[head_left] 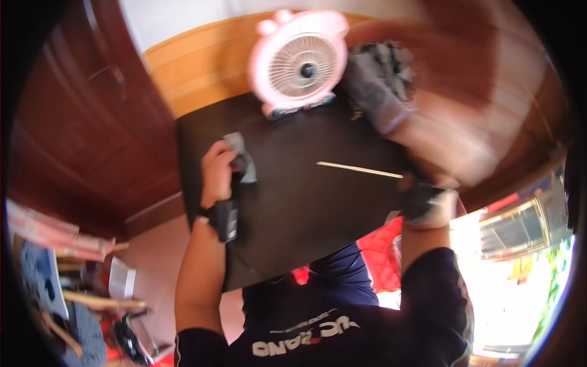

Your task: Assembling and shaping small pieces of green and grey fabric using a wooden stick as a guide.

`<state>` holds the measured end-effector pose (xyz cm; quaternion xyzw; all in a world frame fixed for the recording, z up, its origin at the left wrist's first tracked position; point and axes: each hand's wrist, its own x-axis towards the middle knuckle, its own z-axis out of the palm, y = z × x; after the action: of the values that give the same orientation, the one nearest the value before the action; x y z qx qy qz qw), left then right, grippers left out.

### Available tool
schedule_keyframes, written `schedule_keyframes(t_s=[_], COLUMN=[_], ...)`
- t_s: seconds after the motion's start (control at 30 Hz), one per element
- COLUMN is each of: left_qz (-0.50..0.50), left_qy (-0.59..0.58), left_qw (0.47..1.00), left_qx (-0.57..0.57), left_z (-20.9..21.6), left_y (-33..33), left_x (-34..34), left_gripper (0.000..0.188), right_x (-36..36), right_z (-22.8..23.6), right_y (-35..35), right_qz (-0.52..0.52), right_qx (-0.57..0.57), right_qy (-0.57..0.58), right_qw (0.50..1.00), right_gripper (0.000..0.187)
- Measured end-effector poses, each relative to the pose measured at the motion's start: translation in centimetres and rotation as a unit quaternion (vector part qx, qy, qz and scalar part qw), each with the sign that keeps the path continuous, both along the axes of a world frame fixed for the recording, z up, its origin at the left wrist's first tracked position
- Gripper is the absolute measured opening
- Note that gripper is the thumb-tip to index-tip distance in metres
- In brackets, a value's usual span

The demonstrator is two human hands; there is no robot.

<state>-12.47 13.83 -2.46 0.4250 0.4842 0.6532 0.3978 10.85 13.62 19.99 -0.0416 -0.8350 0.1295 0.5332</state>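
My left hand (215,168) is closed at the left part of the black tabletop (287,214), its fingers pinching a small grey cloth (246,164) that hangs down beside them. My right hand (449,182) is at the right edge of the table and smeared by motion, so its fingers cannot be made out. A thin pale stick (359,169) reaches from near that hand toward the table's middle; whether the hand touches it is unclear. Black devices are strapped at both wrists.
A pink fan (299,64) stands at the table's far edge. Beside it on the right is a clear bag (373,92) with grey patterned pieces. Blurred brown and pale shapes fill the upper right. A dark red door (85,122) is at left, with assorted clutter (85,300) below.
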Motion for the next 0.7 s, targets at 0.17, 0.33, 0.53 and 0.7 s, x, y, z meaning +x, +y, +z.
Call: schedule_keyframes(t_s=[0.17,0.33,0.53,0.7], left_qz=[0.022,-0.019,-0.028,-0.033], left_qy=[0.004,0.004,0.048,0.123], left_qw=[0.999,1.0,0.998,0.992], left_qx=[-0.025,-0.007,0.008,-0.017], left_z=[0.2,-0.1,-0.4,-0.8], left_y=[-0.9,-1.6,-1.1,-0.8], left_x=[0.2,0.1,-0.1,-0.2], left_gripper=[0.008,0.005,0.004,0.004], right_x=[-5.8,-9.7,-9.4,-8.8], right_z=[-12.1,-20.1,-22.1,-21.4], right_y=[3.9,3.6,5.0,5.7], right_qz=[-0.026,-0.051,-0.006,0.062], right_qx=[-0.243,-0.333,-0.429,-0.595], right_qy=[-0.058,-0.056,-0.073,-0.113], right_qw=[0.968,0.94,0.9,0.793], right_gripper=[0.018,0.026,0.032,0.03])
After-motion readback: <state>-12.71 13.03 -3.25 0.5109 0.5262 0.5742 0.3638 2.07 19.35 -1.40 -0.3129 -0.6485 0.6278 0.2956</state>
